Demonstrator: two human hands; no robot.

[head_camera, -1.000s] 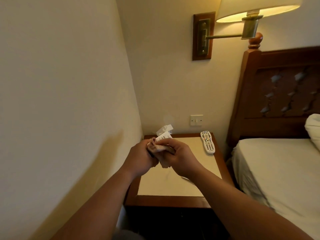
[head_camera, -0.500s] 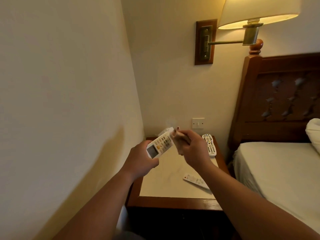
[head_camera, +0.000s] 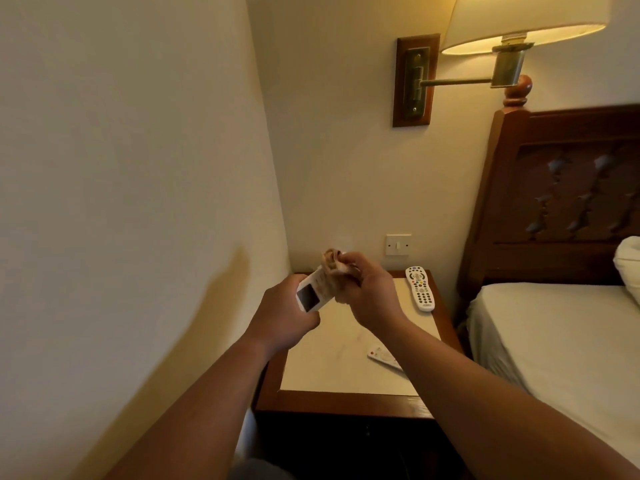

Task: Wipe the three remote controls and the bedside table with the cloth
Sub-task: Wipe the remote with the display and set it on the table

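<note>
Nearest on the worktop (head_camera: 346, 375), a small remote (head_camera: 382, 356) lies flat near the right edge, partly hidden under the right forearm. Above the worktop's middle, the left hand (head_camera: 284, 317) is closed around the lower end of a white remote with a screen (head_camera: 310, 296), held tilted with its face up. The right hand (head_camera: 370, 296) is curled around a bunched cloth (head_camera: 334, 263) and presses it against that remote's upper end.

The step in hand looks like wiping the first of the three remotes. Next the cloth probably needs drawing along the face and sides, with the left hand turning the remote to show its back, before it is set down and another picked up.

Further back, a long remote (head_camera: 419, 288) lies at the far right corner, just beyond the right hand and apart from it. Neither of the two lying remotes is touched by a hand.
</note>
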